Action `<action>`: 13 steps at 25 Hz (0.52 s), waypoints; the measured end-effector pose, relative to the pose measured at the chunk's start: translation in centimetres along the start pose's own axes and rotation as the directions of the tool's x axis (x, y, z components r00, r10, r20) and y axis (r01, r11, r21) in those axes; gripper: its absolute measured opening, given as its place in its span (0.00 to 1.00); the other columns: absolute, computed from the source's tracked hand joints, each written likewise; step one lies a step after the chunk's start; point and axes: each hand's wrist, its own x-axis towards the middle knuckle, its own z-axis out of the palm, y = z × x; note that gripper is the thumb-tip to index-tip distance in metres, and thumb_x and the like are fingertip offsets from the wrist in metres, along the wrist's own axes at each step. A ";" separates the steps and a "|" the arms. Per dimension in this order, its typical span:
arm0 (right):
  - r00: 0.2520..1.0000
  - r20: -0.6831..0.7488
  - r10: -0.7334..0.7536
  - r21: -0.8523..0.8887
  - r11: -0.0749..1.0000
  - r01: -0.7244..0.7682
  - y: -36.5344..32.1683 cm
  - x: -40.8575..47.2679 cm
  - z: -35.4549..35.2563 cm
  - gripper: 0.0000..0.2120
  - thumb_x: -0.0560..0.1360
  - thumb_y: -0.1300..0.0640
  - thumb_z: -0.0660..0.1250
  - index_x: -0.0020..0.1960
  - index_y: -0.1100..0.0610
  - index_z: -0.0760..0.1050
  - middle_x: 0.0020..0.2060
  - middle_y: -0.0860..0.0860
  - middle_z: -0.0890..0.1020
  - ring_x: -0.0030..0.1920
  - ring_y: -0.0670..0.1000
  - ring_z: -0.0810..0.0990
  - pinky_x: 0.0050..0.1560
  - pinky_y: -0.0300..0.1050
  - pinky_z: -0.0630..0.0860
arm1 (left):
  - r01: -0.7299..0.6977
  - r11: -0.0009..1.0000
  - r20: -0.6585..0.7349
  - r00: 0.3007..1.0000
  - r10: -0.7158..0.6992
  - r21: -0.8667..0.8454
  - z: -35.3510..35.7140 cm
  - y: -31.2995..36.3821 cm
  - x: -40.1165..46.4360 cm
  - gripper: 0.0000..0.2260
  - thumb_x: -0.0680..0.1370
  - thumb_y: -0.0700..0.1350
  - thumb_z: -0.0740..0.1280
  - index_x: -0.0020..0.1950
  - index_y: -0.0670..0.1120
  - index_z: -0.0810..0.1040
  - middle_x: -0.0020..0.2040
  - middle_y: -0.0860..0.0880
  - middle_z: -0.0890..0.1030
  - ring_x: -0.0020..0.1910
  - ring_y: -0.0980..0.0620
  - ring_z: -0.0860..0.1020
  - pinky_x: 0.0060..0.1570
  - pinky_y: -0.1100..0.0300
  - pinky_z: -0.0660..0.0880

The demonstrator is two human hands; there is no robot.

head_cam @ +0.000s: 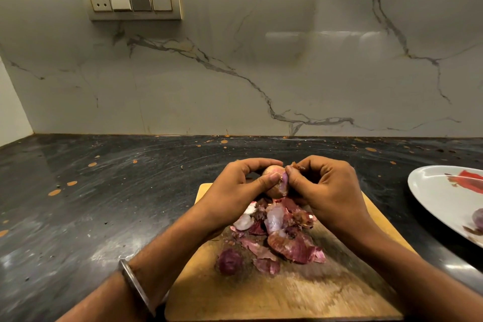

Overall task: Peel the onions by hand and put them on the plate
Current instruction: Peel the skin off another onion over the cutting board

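Above the far end of a wooden cutting board (287,293), my left hand (235,188) grips a small onion (274,181) with thumb and curled fingers. The onion shows tan skin and a pale purple patch. My right hand (326,188) pinches a strip of its skin at the onion's right side. A heap of purple and pink onion peels (282,238) lies on the board below my hands. A white plate (439,191) with a red print sits at the right edge; a peeled purple onion (478,219) lies on it, partly cut off by the frame.
The board rests on a dark stone counter (104,204) speckled with orange spots. A marble-patterned wall stands behind, with a switch panel (133,0) at the upper left. A metal bangle (138,287) circles my left wrist.
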 end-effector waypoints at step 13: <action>1.000 0.006 0.023 0.019 1.000 -0.023 0.5 0.4 -0.1 0.04 0.77 0.58 0.71 0.45 0.53 0.84 0.37 0.48 0.86 0.38 0.49 0.85 0.39 0.56 0.83 | 0.049 0.998 0.039 0.998 -0.048 -0.044 -0.5 0.4 0.1 0.13 0.80 0.42 0.66 0.65 0.44 0.79 0.58 0.46 0.83 0.51 0.51 0.84 0.43 0.65 0.78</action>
